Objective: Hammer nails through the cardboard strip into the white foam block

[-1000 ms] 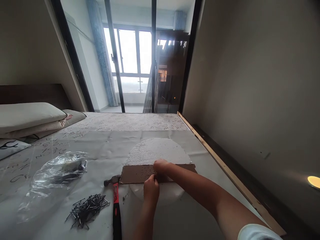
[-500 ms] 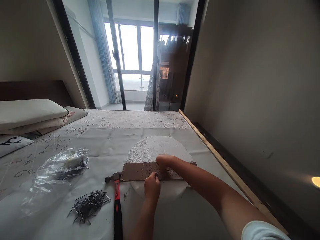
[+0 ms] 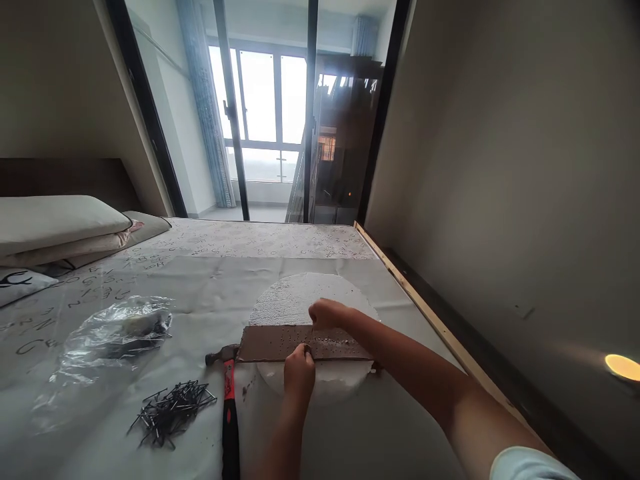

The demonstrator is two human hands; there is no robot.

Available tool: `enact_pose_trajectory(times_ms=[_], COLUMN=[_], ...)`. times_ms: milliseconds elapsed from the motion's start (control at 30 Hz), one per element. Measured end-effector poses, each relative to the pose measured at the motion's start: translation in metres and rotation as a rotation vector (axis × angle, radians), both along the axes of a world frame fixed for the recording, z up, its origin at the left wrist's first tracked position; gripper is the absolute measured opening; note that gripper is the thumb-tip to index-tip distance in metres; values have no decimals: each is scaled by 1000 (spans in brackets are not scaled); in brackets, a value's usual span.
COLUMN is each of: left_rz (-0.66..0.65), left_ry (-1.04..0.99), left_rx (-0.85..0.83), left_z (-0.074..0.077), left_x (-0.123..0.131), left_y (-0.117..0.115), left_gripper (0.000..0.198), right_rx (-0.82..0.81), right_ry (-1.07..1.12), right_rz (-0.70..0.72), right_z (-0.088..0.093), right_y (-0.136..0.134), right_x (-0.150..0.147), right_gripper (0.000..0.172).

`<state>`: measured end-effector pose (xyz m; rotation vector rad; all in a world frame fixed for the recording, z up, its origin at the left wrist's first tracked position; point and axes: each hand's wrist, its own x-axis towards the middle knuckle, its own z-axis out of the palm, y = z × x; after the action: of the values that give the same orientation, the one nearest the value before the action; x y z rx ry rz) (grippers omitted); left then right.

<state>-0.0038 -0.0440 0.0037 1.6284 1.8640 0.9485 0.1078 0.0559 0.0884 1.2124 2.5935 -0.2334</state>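
A brown strip of board (image 3: 273, 342), dotted with small nail heads, lies across a round white foam disc (image 3: 300, 300) on a sheet-covered bed. My left hand (image 3: 299, 369) is closed at the strip's near edge, fingers pinched on something too small to make out. My right hand (image 3: 325, 313) is curled on the strip's far edge, pressing on it just above the left hand. A hammer (image 3: 229, 400) with a red and black handle lies left of the disc, its head touching the strip's left end.
A heap of dark nails (image 3: 170, 410) lies left of the hammer. Farther left is a crumpled clear plastic bag (image 3: 107, 337). Pillows (image 3: 55, 230) are stacked at the far left. A wooden rail (image 3: 435, 320) runs along the bed's right edge by the wall.
My right hand has pulled back from lying over the strip to its far edge. The left hand has stayed pinched at the near edge. The camera has shifted slightly.
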Motion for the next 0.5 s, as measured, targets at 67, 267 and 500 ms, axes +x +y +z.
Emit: enact_pose_trajectory(times_ms=[67, 267, 500], left_rz=[50, 2, 72], left_ry=[-81, -466, -450], left_rx=[53, 95, -9], left_z=[1, -5, -23], left_x=[1, 5, 3], left_y=[0, 7, 16], left_gripper=[24, 31, 36], right_rx=[-7, -56, 61], right_ry=[45, 106, 23], right_rz=[29, 99, 38], right_z=[6, 3, -27], right_y=[-1, -13, -10], right_x=[2, -4, 11], right_gripper=[26, 22, 24])
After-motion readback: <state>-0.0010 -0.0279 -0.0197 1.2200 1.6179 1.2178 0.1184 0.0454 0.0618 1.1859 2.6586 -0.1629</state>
